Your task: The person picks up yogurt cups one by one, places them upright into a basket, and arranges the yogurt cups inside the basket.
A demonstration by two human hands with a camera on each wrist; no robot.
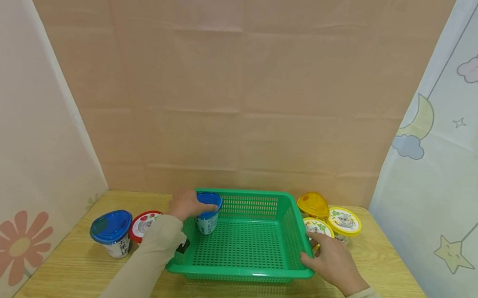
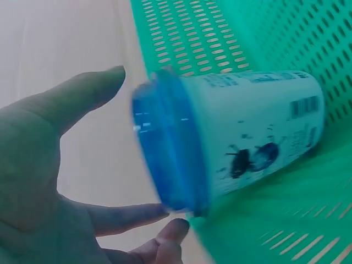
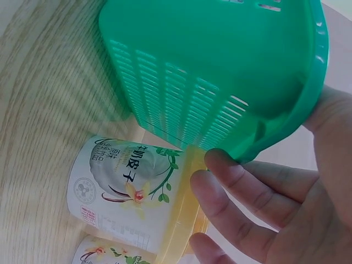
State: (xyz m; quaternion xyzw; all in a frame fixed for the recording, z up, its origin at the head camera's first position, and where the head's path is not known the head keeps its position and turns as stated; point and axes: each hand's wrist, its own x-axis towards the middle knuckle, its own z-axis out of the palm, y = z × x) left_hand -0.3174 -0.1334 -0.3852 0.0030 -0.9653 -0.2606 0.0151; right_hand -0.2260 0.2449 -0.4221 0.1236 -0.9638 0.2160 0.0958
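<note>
A blue-lidded cup (image 1: 207, 219) stands in the left end of a green plastic basket (image 1: 251, 272). My left hand (image 1: 188, 205) is over that end, its thumb reaching across the cup's lid in the head view. In the left wrist view, the left thumb and fingers are spread around the blue lid (image 2: 170, 143), with gaps showing between them and the cup. At the basket's right end, my right hand (image 1: 332, 260) holds the rim, thumb over it and fingers outside. Those fingers are close to the yellow lid (image 3: 184, 203) of a cup (image 3: 126, 192).
Left of the basket stand another blue-lidded cup (image 1: 111, 233) and a red-lidded cup (image 1: 141, 226), partly behind my sleeve. On the right are several yellow-lidded cups (image 1: 344, 221), one with a domed lid (image 1: 313, 204). Cloth walls enclose the wooden table (image 1: 74, 273).
</note>
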